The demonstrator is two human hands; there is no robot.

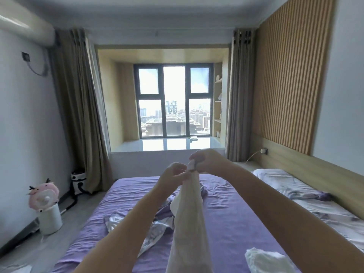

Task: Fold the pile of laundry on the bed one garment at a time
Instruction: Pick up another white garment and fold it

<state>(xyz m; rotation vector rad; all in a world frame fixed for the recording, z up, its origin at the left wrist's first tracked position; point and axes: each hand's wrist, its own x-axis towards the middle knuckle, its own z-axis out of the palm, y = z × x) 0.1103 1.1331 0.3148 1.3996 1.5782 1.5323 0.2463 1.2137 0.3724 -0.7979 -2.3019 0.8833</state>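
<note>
Laundry lies in a loose heap (157, 219) near the middle of the bed (226, 209), whose purple sheet is wrinkled but open toward the far edge and on the right of the heap. Along the right side, a patterned quilt (319, 205) and a pillow (269, 174) lie against the wooden headboard. Beyond the foot of the bed, a strip of floor runs to the bay window (174, 99); on the left wall side, a white bin with a pink plush toy (46, 205) stands close to the bed's left edge. A long white garment (189, 223) hangs straight down above the heap, held up high. A crumpled white piece (266, 259) lies on the near right of the sheet. Both hands pinch the garment's top edge, left hand (173, 174) and right hand (204, 160) close together, fingers curled round the cloth.
</note>
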